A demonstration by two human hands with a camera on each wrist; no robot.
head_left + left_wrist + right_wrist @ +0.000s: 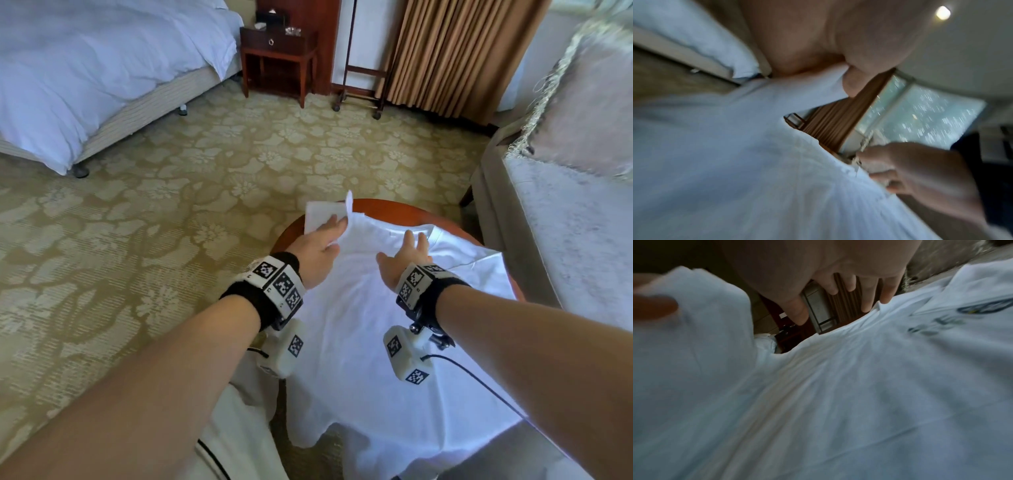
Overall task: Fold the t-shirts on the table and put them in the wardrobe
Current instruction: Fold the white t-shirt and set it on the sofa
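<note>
1. Fingers [334, 224] of the left hand [317, 250] pinch the white t-shirt [359, 335] at its left shoulder, thumb against the cloth in the left wrist view, lifting the sleeve off the bench [400, 209]; fingers of the right hand [406, 260] lie straight and slightly spread, their tips touching the cloth near the collar
2. Patterned carpet [191, 192] covers the floor around everything
3. Bed [92, 72] with white bedding stands at the far left
4. Pale sofa [575, 212] with a fringed cushion sits just right of the bench
5. Pleated tan curtain [455, 51] hangs at the far wall
6. White t-shirt lies spread over the round wooden bench, collar away from the person, hem hanging over the near edge; a printed mark shows near its right side in the right wrist view, too blurred to read
7. Dark wooden nightstand [277, 58] stands beside the bed
8. Both wrists carry black bands with checkered markers and small white camera units
</note>
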